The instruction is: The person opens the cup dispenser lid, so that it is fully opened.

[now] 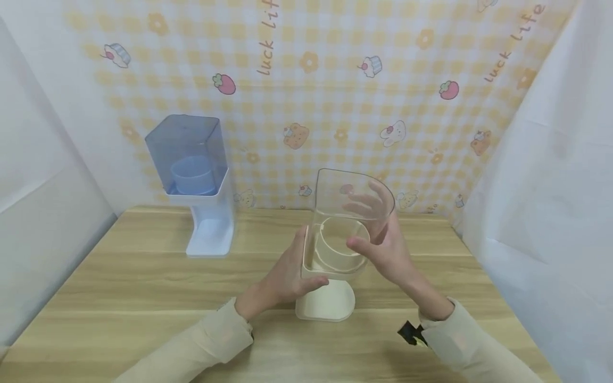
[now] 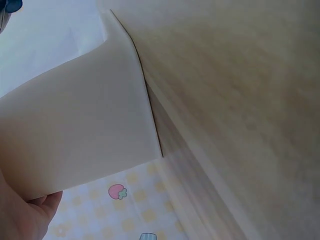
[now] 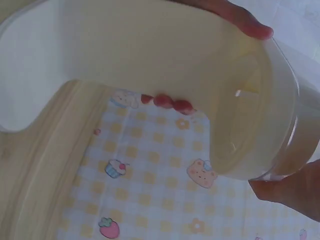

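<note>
In the head view a cream dispenser (image 1: pixel 327 303) stands at the middle of the table, its clear container (image 1: pixel 335 194) on top and a round inner ring inside. My left hand (image 1: pixel 289 268) grips it from the left just below the container, thumb across the front. Around the container's right side my right hand (image 1: pixel 390 250) holds on, its thumb in front and its fingers showing through the clear wall behind. The right wrist view shows the dispenser's curved column (image 3: pixel 140 50) from the side, with left-hand fingertips (image 3: pixel 172 103) wrapped round it. In the left wrist view the column (image 2: pixel 85 120) fills the left side.
A second dispenser (image 1: pixel 210 234), white with a bluish see-through container, stands at the back left of the wooden table (image 1: pixel 143 303). A checked cloth (image 1: pixel 268 117) hangs behind, with white sheets at both sides. Beside the right cuff shows a small black object (image 1: pixel 409 333).
</note>
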A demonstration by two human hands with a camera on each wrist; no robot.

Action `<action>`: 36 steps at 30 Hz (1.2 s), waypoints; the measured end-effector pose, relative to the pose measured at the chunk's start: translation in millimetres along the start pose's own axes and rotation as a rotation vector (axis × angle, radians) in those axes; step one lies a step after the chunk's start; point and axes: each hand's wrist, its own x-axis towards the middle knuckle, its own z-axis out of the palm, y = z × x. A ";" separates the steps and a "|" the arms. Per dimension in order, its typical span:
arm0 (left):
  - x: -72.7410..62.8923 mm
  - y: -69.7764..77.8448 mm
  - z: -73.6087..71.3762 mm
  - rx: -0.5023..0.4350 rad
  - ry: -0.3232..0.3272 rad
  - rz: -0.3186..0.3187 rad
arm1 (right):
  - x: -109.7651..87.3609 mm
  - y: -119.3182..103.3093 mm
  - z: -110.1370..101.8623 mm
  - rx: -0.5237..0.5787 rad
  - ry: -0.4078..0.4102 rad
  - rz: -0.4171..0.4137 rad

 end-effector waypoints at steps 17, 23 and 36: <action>6.5 -0.7 10.0 -0.076 -0.031 -0.004 | -6.5 -4.3 -0.3 -0.028 0.107 -0.004; 5.6 -0.6 4.8 -0.057 -0.027 -0.015 | -2.9 -3.8 1.0 -0.054 0.096 0.005; 1.0 -2.7 -0.5 -0.038 -0.021 0.016 | 1.1 -7.6 7.0 -0.090 0.070 0.092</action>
